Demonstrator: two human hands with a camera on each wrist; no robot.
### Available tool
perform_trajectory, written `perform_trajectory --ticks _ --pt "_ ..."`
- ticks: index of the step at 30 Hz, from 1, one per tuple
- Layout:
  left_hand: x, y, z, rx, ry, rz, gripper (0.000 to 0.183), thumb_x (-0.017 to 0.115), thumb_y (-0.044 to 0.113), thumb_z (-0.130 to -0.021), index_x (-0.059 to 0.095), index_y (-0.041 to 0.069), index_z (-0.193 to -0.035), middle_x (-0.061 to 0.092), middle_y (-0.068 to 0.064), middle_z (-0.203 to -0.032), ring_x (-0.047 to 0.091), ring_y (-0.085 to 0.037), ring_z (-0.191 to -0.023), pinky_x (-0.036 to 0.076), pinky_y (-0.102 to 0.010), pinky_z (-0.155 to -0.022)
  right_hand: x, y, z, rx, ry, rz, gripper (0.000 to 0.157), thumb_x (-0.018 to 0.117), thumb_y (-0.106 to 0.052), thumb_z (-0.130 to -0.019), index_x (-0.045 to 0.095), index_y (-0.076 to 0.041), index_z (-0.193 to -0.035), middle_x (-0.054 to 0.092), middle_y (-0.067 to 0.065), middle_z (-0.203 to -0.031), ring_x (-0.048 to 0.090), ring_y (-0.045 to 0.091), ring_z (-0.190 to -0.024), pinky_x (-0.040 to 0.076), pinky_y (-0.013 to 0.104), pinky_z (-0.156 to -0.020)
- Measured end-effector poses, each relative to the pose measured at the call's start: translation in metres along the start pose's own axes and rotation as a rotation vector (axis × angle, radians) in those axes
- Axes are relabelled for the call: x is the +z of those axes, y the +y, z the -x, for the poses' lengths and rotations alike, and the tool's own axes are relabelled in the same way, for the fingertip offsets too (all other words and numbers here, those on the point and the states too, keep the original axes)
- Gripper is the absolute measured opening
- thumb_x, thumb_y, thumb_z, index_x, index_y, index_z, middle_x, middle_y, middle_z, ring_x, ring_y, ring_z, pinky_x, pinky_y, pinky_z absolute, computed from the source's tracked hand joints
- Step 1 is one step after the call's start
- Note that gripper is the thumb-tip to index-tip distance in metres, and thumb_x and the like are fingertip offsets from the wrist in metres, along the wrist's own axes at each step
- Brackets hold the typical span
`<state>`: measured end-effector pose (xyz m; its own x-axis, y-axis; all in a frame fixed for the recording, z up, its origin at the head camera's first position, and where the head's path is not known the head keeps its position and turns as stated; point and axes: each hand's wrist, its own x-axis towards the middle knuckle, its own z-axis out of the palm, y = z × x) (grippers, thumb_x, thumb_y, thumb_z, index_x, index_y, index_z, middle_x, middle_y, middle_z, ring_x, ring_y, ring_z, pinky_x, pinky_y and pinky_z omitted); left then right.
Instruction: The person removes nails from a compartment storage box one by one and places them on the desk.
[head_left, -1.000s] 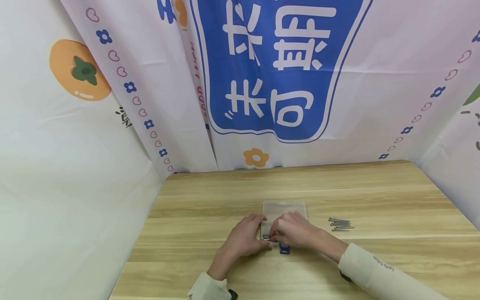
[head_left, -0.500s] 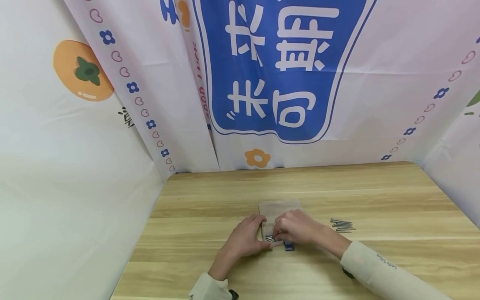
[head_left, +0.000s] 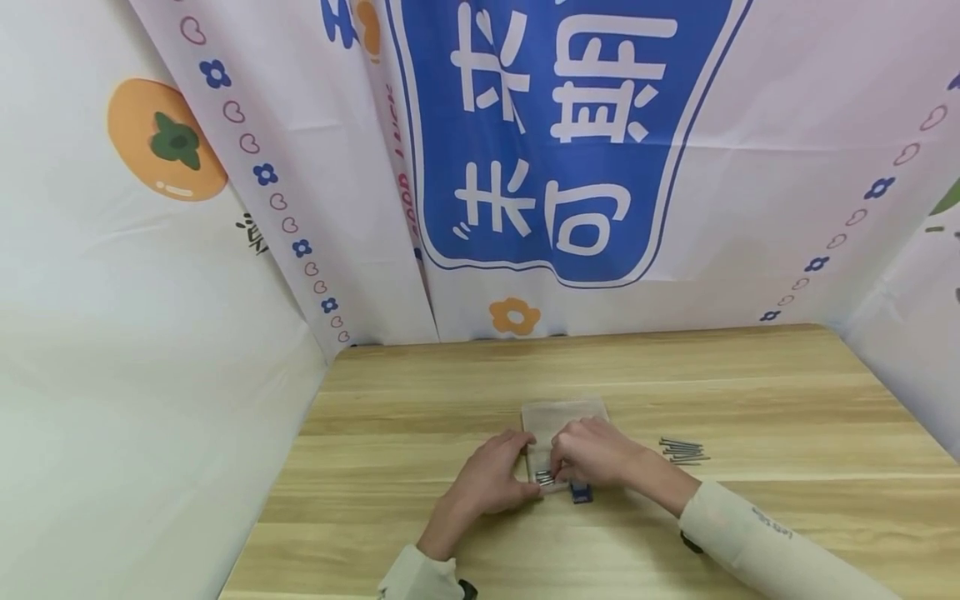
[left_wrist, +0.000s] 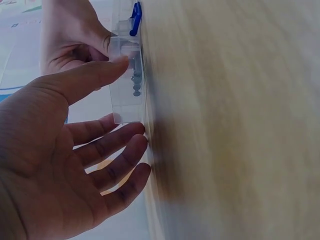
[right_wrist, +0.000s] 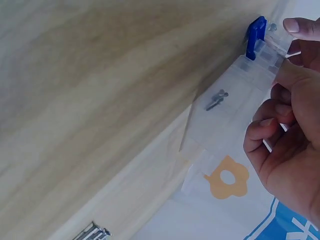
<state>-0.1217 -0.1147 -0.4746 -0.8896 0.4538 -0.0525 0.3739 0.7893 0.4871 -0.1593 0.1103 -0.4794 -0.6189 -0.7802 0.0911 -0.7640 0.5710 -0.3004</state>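
A clear plastic box (head_left: 558,417) with a blue latch (head_left: 581,492) lies on the wooden table. Several grey nails (head_left: 543,477) are in its front left compartment. My left hand (head_left: 487,475) holds the box's front left corner, the thumb (left_wrist: 120,65) against the front wall and the index finger round the side; its other fingers are spread. My right hand (head_left: 596,454) reaches down into the box from the right. Thumb and fingertips pinch at the right ends of the nails, partly hidden by the hand. The right wrist view has its curled fingers (right_wrist: 270,117) beside the clear plastic.
A loose pile of several nails (head_left: 682,450) lies on the table (head_left: 420,400) to the right of the box. Behind the table hangs a white cloth (head_left: 712,275) with a blue printed panel, and more white cloth encloses both sides.
The box has shifted slightly to the right and its latch has turned a little. The right hand moved slightly right, uncovering more of the nails in the compartment. The left hand stays nearly in place.
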Motion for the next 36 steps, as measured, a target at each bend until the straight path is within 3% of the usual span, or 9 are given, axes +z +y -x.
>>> perform_trajectory --ticks 13,21,29,36 --pt "-0.0001 -0.0018 0.0022 -0.012 -0.004 -0.004 0.067 0.091 0.035 -0.084 0.065 0.011 -0.14 0.071 -0.003 -0.125 0.067 -0.02 -0.112 0.058 -0.04 -0.093 0.0103 -0.0021 0.0038 -0.062 0.054 -0.003 0.005 0.088 -0.02 -0.088 0.087 -0.024 -0.091 0.07 -0.016 -0.075 0.053 -0.011 -0.064 0.041 0.011 -0.057" --pt "-0.0007 -0.0003 -0.0004 -0.006 0.002 0.007 0.066 0.092 0.035 -0.083 0.067 0.011 -0.138 0.071 -0.004 -0.128 0.067 -0.02 -0.112 0.057 -0.039 -0.092 0.0053 -0.0026 0.0013 -0.016 0.027 -0.057 0.01 0.088 -0.016 -0.087 0.085 -0.025 -0.086 0.077 -0.015 -0.083 0.063 -0.007 -0.071 0.05 0.015 -0.063" --pt "-0.0017 0.0001 -0.0012 -0.008 0.001 0.01 0.065 0.092 0.035 -0.082 0.067 0.011 -0.137 0.071 -0.004 -0.125 0.066 -0.019 -0.109 0.057 -0.038 -0.09 0.0046 -0.0021 0.0003 -0.035 0.017 -0.021 0.006 0.087 -0.019 -0.089 0.085 -0.025 -0.086 0.077 -0.016 -0.084 0.063 -0.007 -0.072 0.051 0.016 -0.064" --pt "-0.0004 0.0009 -0.0009 -0.013 0.0 -0.003 0.067 0.094 0.035 -0.08 0.067 0.011 -0.137 0.072 -0.004 -0.126 0.068 -0.02 -0.111 0.058 -0.039 -0.092 0.0082 -0.0001 0.0045 -0.015 0.045 -0.08 0.006 0.086 -0.02 -0.091 0.084 -0.025 -0.088 0.077 -0.017 -0.085 0.065 -0.007 -0.076 0.056 0.019 -0.072"
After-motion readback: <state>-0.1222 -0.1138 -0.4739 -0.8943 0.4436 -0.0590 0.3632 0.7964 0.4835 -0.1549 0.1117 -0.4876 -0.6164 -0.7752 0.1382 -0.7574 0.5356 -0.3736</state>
